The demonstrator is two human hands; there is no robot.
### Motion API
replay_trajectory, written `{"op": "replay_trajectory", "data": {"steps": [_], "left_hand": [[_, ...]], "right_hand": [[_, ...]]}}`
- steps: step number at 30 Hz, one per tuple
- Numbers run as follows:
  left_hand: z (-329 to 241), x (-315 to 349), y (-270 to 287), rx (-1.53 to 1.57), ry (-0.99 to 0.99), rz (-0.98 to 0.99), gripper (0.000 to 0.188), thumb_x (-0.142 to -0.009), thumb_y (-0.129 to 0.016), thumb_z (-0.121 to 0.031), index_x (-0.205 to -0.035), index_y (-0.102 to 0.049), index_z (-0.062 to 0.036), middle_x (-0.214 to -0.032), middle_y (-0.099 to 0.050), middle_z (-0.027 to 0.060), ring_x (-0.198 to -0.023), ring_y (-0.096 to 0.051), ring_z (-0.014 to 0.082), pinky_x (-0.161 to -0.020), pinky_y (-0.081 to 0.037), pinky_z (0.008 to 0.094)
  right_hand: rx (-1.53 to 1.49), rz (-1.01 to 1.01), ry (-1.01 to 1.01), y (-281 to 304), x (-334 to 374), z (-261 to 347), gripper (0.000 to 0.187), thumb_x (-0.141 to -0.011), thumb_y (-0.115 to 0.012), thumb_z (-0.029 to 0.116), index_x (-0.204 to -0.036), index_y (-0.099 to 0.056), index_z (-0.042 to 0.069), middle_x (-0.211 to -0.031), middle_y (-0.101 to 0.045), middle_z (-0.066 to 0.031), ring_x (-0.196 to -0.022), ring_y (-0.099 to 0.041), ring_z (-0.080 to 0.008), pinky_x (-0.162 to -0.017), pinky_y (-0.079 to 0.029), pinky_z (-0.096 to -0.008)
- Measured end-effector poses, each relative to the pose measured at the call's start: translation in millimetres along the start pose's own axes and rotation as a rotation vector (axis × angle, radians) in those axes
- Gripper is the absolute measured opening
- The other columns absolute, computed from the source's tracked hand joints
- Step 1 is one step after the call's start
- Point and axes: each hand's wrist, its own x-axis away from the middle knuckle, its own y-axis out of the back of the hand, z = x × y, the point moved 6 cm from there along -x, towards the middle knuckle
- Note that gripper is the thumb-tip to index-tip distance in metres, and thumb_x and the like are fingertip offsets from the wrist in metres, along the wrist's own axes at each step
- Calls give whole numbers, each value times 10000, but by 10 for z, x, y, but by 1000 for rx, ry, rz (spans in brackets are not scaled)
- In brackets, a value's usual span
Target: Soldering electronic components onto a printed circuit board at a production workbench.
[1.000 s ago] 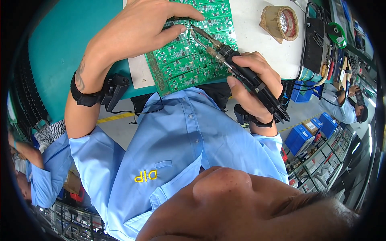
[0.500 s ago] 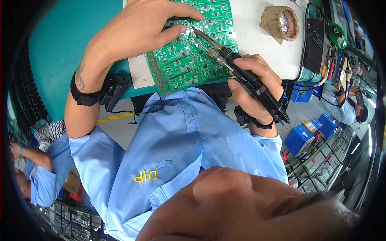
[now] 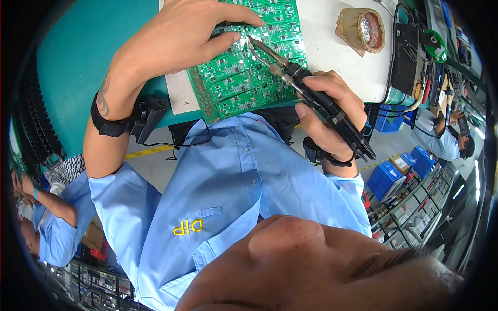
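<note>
A green printed circuit board [image 3: 236,103], packed with rows of small components, lies on a white sheet over the green mat. My left hand [image 3: 176,41] rests on the board from the left, thumb and index finger stretched out and apart on its surface. In my right hand [image 3: 334,101] is a black soldering iron [image 3: 298,75] with a thin metal feed tube alongside its tip. That tip meets the board just right of my left thumb. Whether solder is melting there is too small to tell. My left palm hides part of the board's upper left.
A round tan holder [image 3: 358,30] with a shiny inside stands on the white surface at right. Beyond it are a black tool stand [image 3: 407,67] with a cable and a green spool [image 3: 434,45]. Co-workers sit at both sides; blue bins [image 3: 386,180] stand at right.
My left hand and the board stay put; the iron shifts barely, its tip at the same spot. The hands of the co-worker at far left have risen slightly.
</note>
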Motion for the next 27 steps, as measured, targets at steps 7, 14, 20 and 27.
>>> {"op": "replay_trajectory", "data": {"steps": [7, 14, 20, 27], "left_hand": [[-3, -9, 2, 12, 11, 6, 330, -854, -699, -186, -1175, -773, -171, -1606, -404, 164, -1524, -249, 430, -1208, -102, 677], [4, 5, -8, 44, -19, -40, 325, -850, -705, -184, -1168, -774, -177, -1607, -411, 163, -1527, -249, 431, -1212, -93, 673], [36, 6, -19, 55, -30, -52, 324, -851, -705, -180, -1168, -774, -177, -1608, -410, 165, -1528, -248, 428, -1212, -91, 672], [13, -2, -1, 56, -6, -19, 333, -857, -701, -185, -1182, -772, -166, -1608, -406, 171, -1530, -245, 426, -1208, -99, 676]], "right_hand": [[17, -40, 17, 149, 157, -36, 419, -736, -782, -16, -1135, -665, -69, -929, -689, -164, -838, -661, -231, -794, -516, -334], [59, -771, -12, 520, 616, -352, 462, -868, -768, 80, -1275, -601, -58, -1017, -676, -152, -876, -656, -223, -842, -524, -360], [31, -715, -170, 590, 564, -405, 463, -907, -745, 134, -1294, -586, -63, -1040, -683, -169, -877, -661, -237, -831, -522, -369], [-47, -72, 37, 160, 171, -100, 378, -891, -753, 148, -1164, -645, -91, -888, -705, -173, -787, -662, -219, -722, -514, -325]]}}
